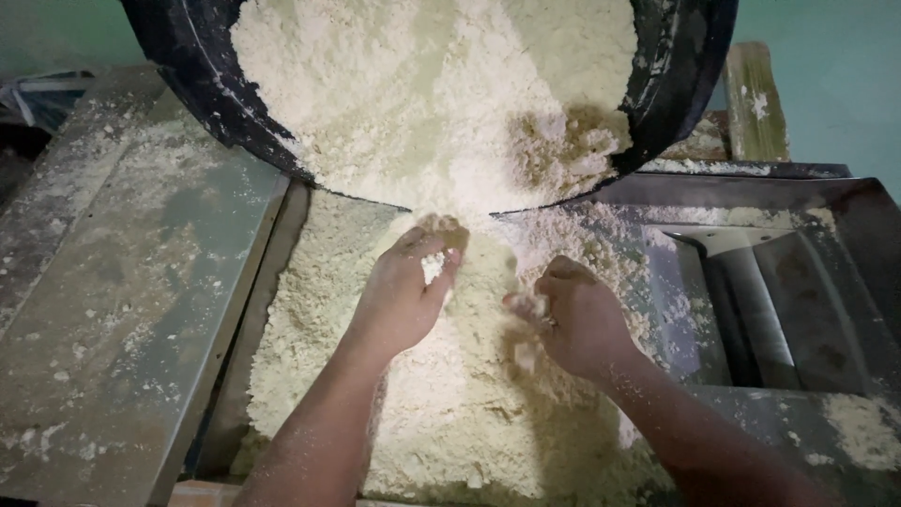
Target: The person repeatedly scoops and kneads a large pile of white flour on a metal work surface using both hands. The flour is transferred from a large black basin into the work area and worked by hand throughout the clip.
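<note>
One black tub (676, 84) is tilted over one metal hopper (845, 216), and pale yellow meal (422, 94) spills from its rim onto a heap (450, 404) in the hopper. The meal therefore lies in two places: part inside the tub, part piled below it.

Two hands work in the heap. The left hand (404, 291) rests palm down just below the tub rim, fingers curled loosely around a small clump. The right hand (577, 319) sits beside it, fingers bent into the meal; whether they grip anything cannot be told.

The meal appears loose, crumbly and slightly damp: it clumps, clings to skin and breaks apart under light pressure. It is best scooped or raked with cupped fingers, not pinched. One roller (755, 310) lies at the hopper's right. One flat metal surface (122, 310), dusted with meal, lies to the left.
</note>
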